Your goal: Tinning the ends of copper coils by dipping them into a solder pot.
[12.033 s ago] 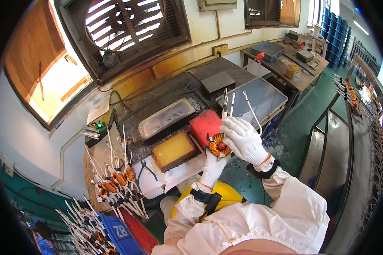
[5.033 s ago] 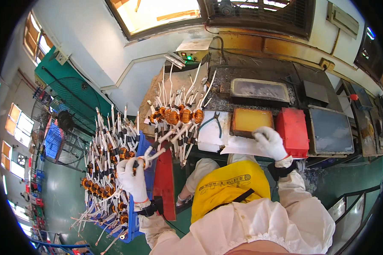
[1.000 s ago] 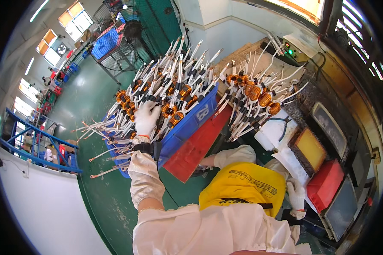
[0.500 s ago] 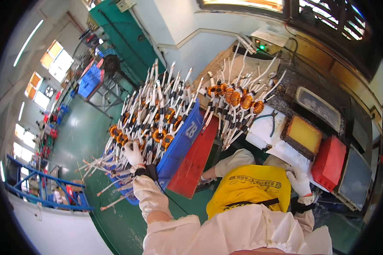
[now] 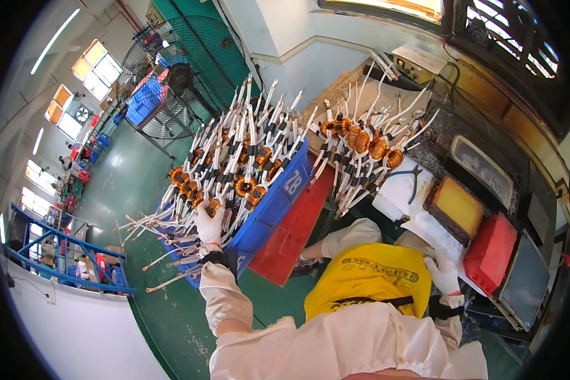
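Note:
My left hand (image 5: 209,223), in a white glove, is closed on a copper-wound ring coil (image 5: 213,208) at the near side of a heaped blue crate (image 5: 273,201). The crate is piled with similar coils, whose white leads with black sleeves stick up and hang over its left side. My right hand (image 5: 443,273), also gloved, rests beside the yellow apron (image 5: 367,278) near the bench's front edge. Its fingers look loosely extended and nothing shows in them.
More coils (image 5: 361,139) lie in a row on the bench. Right of them are pliers (image 5: 414,183), a yellow-filled square tray (image 5: 457,204), a red bin (image 5: 491,253) and a control box (image 5: 418,60). A red panel (image 5: 291,237) stands by the crate; a large fan (image 5: 180,76) stands behind.
The view has shifted, so the crate and bench sit slightly further right. My left hand has closed around a coil among the leads. The right hand stays by the bench edge.

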Demonstrator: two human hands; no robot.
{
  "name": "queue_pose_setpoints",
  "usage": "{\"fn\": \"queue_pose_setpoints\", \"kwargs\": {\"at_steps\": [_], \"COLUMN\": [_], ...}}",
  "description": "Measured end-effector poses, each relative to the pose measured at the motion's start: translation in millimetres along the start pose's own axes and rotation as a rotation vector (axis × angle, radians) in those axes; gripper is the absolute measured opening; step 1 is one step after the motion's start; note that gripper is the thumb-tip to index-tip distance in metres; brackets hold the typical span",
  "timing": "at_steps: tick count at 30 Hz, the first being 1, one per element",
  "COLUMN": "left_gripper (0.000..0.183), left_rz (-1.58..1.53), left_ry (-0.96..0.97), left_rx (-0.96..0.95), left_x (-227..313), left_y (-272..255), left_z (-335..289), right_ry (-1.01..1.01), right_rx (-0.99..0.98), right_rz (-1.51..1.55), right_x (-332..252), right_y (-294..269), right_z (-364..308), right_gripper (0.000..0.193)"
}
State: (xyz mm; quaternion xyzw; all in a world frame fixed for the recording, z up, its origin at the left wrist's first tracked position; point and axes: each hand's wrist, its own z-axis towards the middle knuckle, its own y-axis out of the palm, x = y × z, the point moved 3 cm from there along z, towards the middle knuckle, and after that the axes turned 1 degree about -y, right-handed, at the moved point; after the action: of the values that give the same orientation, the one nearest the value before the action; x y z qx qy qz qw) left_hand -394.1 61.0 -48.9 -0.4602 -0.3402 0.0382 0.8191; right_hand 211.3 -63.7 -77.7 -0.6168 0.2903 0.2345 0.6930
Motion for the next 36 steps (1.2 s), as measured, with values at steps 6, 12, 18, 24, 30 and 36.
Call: {"fn": "queue_pose_setpoints", "kwargs": {"at_steps": [6,12,18,24,30,36], "left_gripper": [0.035,0.022,0.011,0.010,0.026,0.023], "left_rz": [-0.094,-0.229,-0.481,-0.570,-0.642,-0.942], "left_ry": [-0.029,0.067,0.156,0.516,1.010,1.226], "left_rx": [0.218,0.456,0.483,0.172,-0.103,-0.445], "left_x": [5,39,114,202,285,339], "left_y": [-16,-70,-129,-130,-96,-64], "left_z": [10,5,-40,-90,-160,-211], "right_ry": [0.052,0.085,-0.034,-0.249,-0.428,-0.163], "right_rx": [-0.018,-0.040,-0.054,-0.066,-0.031,-0.371], "right_rz": [0.033,-0.039,-0.017,0.054,0.329,1.108], "right_x": [-10,-6,-29,-80,-103,-114], "right_y": [-11,-27,-16,-1,17,9], "right_z": [0,-6,12,34,32,12], "right_gripper": [0.022,0.019,0.019,0.016,0.034,0.038]}}
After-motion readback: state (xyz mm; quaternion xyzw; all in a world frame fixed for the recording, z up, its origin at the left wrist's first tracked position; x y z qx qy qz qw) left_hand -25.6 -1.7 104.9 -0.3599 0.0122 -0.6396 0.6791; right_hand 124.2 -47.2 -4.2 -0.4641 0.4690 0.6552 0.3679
